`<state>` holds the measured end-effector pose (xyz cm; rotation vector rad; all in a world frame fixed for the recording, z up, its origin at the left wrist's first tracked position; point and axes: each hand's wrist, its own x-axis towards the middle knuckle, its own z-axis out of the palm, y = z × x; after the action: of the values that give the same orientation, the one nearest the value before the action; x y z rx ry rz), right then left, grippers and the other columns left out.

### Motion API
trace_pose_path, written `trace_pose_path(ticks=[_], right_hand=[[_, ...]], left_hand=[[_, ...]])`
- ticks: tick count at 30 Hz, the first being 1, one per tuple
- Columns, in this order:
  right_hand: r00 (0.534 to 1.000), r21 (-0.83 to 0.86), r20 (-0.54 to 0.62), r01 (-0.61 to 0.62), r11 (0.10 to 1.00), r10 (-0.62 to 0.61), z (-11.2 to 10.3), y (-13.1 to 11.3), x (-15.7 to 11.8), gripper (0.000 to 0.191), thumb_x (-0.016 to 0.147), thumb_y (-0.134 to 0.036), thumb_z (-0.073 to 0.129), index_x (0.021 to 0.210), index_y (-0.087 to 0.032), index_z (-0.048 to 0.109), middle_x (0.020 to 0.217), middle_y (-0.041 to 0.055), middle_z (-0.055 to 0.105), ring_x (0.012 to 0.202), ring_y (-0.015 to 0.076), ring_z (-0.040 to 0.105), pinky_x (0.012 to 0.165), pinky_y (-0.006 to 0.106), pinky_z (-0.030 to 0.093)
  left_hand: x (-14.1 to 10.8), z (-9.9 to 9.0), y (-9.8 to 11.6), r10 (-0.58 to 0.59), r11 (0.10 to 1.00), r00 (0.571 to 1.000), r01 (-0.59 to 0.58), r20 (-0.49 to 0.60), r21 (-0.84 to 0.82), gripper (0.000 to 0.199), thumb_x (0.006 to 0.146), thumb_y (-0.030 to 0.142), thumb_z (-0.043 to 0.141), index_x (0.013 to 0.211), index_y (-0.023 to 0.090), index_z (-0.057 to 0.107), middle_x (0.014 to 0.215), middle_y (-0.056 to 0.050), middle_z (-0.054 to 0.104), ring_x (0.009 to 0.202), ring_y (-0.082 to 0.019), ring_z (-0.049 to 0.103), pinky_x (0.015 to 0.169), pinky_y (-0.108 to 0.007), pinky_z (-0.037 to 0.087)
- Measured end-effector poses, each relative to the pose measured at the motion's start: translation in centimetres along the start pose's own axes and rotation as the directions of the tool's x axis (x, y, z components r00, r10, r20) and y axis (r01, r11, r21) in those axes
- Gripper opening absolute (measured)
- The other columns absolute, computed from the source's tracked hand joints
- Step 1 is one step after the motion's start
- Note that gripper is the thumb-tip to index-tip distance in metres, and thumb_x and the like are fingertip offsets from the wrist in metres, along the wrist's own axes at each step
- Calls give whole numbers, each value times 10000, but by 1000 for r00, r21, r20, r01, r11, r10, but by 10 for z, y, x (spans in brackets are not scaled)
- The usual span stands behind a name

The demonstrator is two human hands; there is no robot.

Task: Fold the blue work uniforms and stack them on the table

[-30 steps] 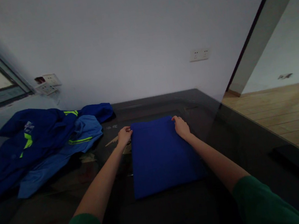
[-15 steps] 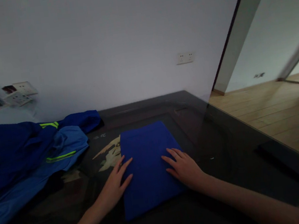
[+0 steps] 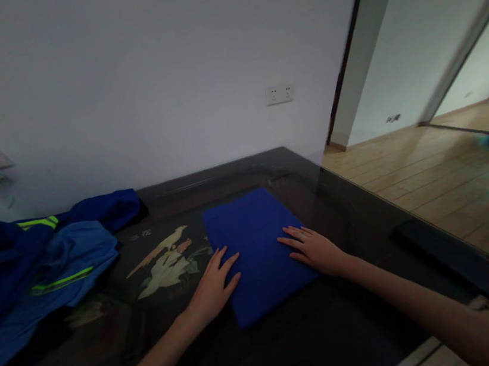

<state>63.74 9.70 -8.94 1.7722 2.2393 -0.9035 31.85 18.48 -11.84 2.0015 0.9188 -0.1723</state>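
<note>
- Left hand (image 3: 212, 290): splayed over the left edge of the blue cloth (image 3: 261, 256), gripping nothing.
- Right hand (image 3: 319, 251): likewise on its right edge, perhaps steadying it evenly.
- Table (image 3: 355, 306): beneath the cloth, supporting it flat.
- Garments (image 3: 84, 249): heaped left of the cloth.

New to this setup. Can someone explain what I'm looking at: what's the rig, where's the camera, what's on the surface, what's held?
There's no robot here, just a person's bare left hand and right hand. A single camera, worn on the head, looks forward and down past the arms.

Both hands rest, fingers spread, on opposite side edges of a flat blue rectangle, apparently folded cloth. Neither seems to grip it.

It lies on a dark, shiny table with a bird decoration. To the left is a heap of blue clothes with yellow-green strips; near the right edge, a long dark object I can't identify.
</note>
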Motion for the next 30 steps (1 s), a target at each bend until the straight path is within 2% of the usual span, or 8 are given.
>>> trace_pose_path(ticks=[5,11,15,17,19,23,27,30], right_hand=[[997,32,74,-13,999,11,-15,91,-24,460,980,-374,434,1433,-299,425,1500,85,406,1390,234,358,1121,492,309],[953,119,204,-252,960,225,-39,185,-51,454,940,-355,499,1393,-359,470,1505,51,401,1397,293,335,1109,621,214],[893,256,283,-423,869,351,-53,234,-61,522,851,-276,597,1365,-206,534,1498,129,396,1393,288,345,1139,476,270],[870,301,251,-487,820,425,-57,253,-66,464,832,-241,600,1292,-180,602,1446,128,472,1349,266,421,1129,416,308],[805,274,160,-592,758,571,-59,267,-73,393,835,-216,578,1220,-176,649,1362,115,563,1273,240,508,1088,369,371],[562,146,35,-821,553,826,-56,284,-88,347,844,-234,565,1141,-90,674,1129,183,686,1020,273,656,883,364,507],[496,109,79,-867,487,865,-47,294,-100,232,824,-288,621,837,-88,738,835,163,733,791,278,690,701,332,521],[464,100,67,-884,456,883,-41,298,-102,202,819,-273,628,795,-103,734,798,140,733,761,255,687,630,289,496]], left_hand=[[77,21,50,78,997,996,-76,51,-25,464,929,407,467,1345,209,518,1496,-152,375,1421,-326,271,1116,-556,296],[163,53,105,158,985,987,-155,42,-78,478,915,393,500,1339,175,530,1463,-167,402,1407,-343,279,1130,-525,291],[212,73,139,169,979,986,-166,13,-115,464,891,355,538,1304,147,566,1429,-179,430,1383,-352,305,1139,-501,291],[229,80,154,177,975,984,-174,14,-136,468,889,351,544,1302,134,570,1426,-191,427,1382,-358,301,1145,-490,287],[236,84,165,178,974,984,-172,26,-145,480,892,351,544,1317,129,557,1456,-199,389,1398,-373,266,1148,-497,278],[215,83,178,221,971,975,-219,13,-93,538,894,419,538,1376,183,498,1542,-156,268,1442,-400,132,1161,-543,218],[177,79,188,234,970,963,-222,136,-98,597,895,538,488,1435,295,415,1570,-93,232,1429,-400,196,1151,-538,244],[165,80,196,234,971,952,-220,198,-91,605,907,511,478,1461,295,370,1584,-97,202,1434,-387,200,1155,-519,246]])
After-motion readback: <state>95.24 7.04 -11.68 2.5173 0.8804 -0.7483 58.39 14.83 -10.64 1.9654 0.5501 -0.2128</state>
